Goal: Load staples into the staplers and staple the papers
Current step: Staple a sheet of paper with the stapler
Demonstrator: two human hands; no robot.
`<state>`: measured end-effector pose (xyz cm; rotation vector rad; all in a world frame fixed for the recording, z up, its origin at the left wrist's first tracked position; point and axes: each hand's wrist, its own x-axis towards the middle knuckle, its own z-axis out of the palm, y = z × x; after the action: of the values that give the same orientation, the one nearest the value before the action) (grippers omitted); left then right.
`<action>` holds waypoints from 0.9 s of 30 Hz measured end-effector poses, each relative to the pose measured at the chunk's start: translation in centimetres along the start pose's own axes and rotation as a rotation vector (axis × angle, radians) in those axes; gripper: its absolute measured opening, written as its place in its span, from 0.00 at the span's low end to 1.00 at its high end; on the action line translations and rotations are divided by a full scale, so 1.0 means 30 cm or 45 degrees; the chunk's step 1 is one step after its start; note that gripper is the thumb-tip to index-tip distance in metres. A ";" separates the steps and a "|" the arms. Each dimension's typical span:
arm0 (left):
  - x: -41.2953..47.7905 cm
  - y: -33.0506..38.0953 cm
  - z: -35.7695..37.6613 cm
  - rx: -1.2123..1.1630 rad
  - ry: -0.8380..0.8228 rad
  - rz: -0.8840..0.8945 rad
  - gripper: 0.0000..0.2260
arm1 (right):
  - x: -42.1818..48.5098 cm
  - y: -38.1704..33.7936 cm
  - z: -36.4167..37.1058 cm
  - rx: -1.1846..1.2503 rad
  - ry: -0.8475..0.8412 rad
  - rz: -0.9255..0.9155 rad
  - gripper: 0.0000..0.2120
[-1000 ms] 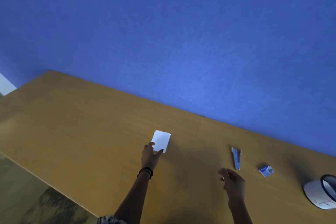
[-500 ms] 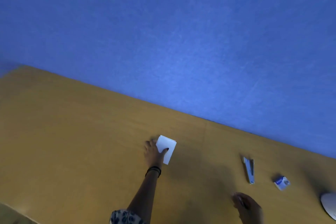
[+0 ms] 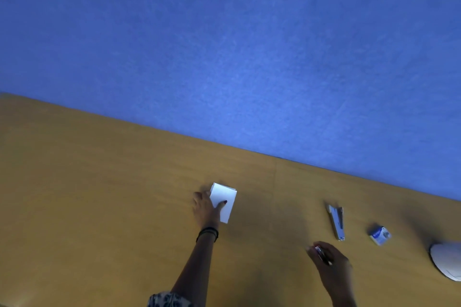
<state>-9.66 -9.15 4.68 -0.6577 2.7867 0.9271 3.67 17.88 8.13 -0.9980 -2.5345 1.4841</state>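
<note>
Stapler [image 3: 337, 222] lies on table [image 3: 99, 194], long axis near-to-far, right of papers [image 3: 223, 200] | left hand [image 3: 205, 208] grips papers, thumb on top | right hand [image 3: 329, 260] pinches small object [image 3: 320, 253], unidentifiable | staple box [image 3: 380, 235] beside stapler

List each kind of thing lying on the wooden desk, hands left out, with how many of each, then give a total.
Paper stack: 1
Stapler: 1
Staple box: 1
White round object, cut off at the right edge: 1
Total: 4
The right hand also holds a small item, too blurred to name, so it is not counted.
</note>
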 end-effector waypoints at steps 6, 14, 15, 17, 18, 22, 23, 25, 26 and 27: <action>-0.004 0.006 0.006 -0.073 0.114 0.081 0.15 | -0.027 -0.017 0.002 0.012 0.033 -0.025 0.08; -0.091 0.087 0.001 -0.644 -0.013 0.352 0.17 | -0.039 -0.024 -0.008 0.002 -0.108 -0.062 0.11; -0.108 0.102 -0.001 -0.678 -0.038 0.398 0.18 | -0.041 -0.026 -0.011 -0.017 -0.139 -0.080 0.14; -0.141 0.129 0.001 -0.701 -0.062 0.451 0.20 | -0.046 -0.030 -0.021 -0.040 -0.185 -0.119 0.19; -0.156 0.142 0.003 -0.697 -0.069 0.457 0.20 | -0.048 -0.032 -0.026 -0.053 -0.201 -0.142 0.20; -0.218 0.181 0.019 -0.712 -0.115 0.478 0.20 | -0.063 -0.051 -0.041 -0.082 -0.173 -0.239 0.17; -0.234 0.189 0.022 -0.727 -0.130 0.478 0.20 | -0.066 -0.057 -0.044 -0.066 -0.154 -0.256 0.17; -0.266 0.205 0.027 -0.731 -0.154 0.474 0.20 | -0.069 -0.063 -0.054 -0.022 -0.124 -0.268 0.18; -0.283 0.213 0.030 -0.727 -0.166 0.475 0.20 | -0.071 -0.065 -0.059 -0.002 -0.114 -0.256 0.18; -0.300 0.219 0.033 -0.725 -0.180 0.478 0.20 | -0.073 -0.067 -0.064 0.017 -0.110 -0.235 0.18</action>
<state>-4.52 -0.61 9.73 -0.1001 2.5567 1.7929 5.04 17.48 11.37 -0.6905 -2.5881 1.5208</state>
